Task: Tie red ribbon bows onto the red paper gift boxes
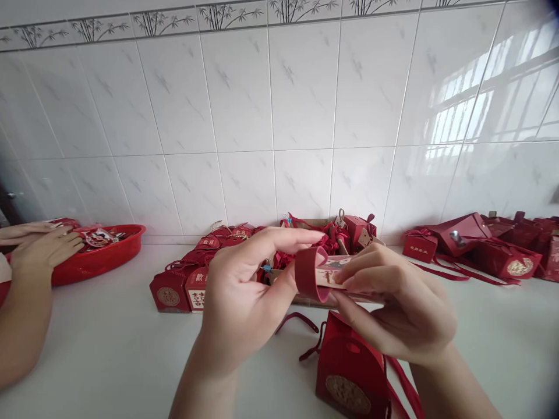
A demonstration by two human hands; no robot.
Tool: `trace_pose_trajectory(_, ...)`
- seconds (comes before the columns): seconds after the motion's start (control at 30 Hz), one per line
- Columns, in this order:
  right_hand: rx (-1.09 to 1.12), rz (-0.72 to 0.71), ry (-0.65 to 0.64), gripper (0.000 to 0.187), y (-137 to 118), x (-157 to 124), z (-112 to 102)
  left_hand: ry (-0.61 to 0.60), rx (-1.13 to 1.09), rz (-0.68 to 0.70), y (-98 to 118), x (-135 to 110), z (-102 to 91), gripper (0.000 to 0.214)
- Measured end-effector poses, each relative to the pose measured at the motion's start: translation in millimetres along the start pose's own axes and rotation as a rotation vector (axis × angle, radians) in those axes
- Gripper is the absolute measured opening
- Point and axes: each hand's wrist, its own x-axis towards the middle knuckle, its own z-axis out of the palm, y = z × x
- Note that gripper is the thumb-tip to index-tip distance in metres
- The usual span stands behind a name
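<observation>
Between my hands, a dark red strap [307, 274] is bent into a loop, with a small printed card [326, 278] at its right side. My left hand [244, 297] has its thumb against the loop and its fingers arched over it. The thumb and fingers of my right hand [393, 305] pinch the card, partly hiding it. Just below them a red gift box [349, 372] with a round gold emblem stands on the white counter, with ribbons beside it. A loose red strip [299, 317] lies behind that box.
Rows of small red boxes [170, 291] stand left of centre, beside a carton of red boxes and ribbons [358, 227]. More red boxes [502, 256] pile up at right. At far left, another person's hands [43, 250] rest over a red basin [105, 259]. A tiled wall [301, 99] rises behind.
</observation>
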Motion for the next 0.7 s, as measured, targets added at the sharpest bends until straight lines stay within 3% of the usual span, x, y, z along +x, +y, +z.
trace_pose_trajectory(0.2, -0.003, 0.029, 0.043, 0.022, -1.4, 0.8, -3.9, -0.121, -0.055, -0.146, 1.8, 1.0, -0.4, 0.010)
trace_pose_trajectory(0.5, -0.003, 0.016, 0.045, 0.023, -2.1, 2.1, -5.7, -0.130, -0.006, -0.119, 6.3, 1.6, 4.3, 0.015)
trace_pose_trajectory(0.7, 0.004, 0.021, 0.045, 0.022, -2.2, 2.1, -6.5, -0.200, -0.018, -0.155, 9.2, 2.2, 7.7, 0.016)
